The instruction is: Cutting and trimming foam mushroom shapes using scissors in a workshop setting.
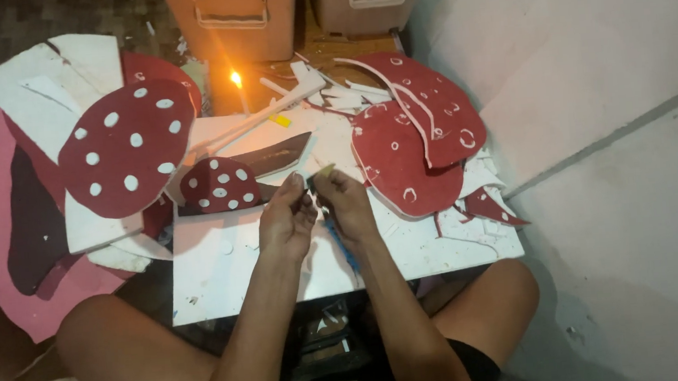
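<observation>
Both hands meet over the white board (224, 282), which lies on the lap like a table. The left hand (286, 220) and the right hand (345, 205) are clenched around one small piece (323, 170), yellowish at the tip, pinched between the fingertips of both. What the piece is exactly, I cannot tell; it is too small. A blue thing (342, 246), thin and long, hangs under the right hand, maybe a cutter or pen, but the hand hides most of it.

Risks from here, as I judge:
- The candle (237, 83) burns at the far edge, w/ foam strips (263, 119) and white scraps (347, 96) very near the flame. If the hands push the board or scraps fwd, foam can melt or catch fire.
- If the blue thing is a blade, it points toward the legs; one slip and it cuts skin.
- The small piece has a weak pinch only, so it can drop between the knees and get lost.

Position: the piece is at the fingertips, just above the board, near the small red dotted mushroom cap (218, 185) on the left. The big dotted cap (127, 148) is further left, and the red sheets w/ cut holes (413, 147) are on the right, approx. beside the right hand.
</observation>
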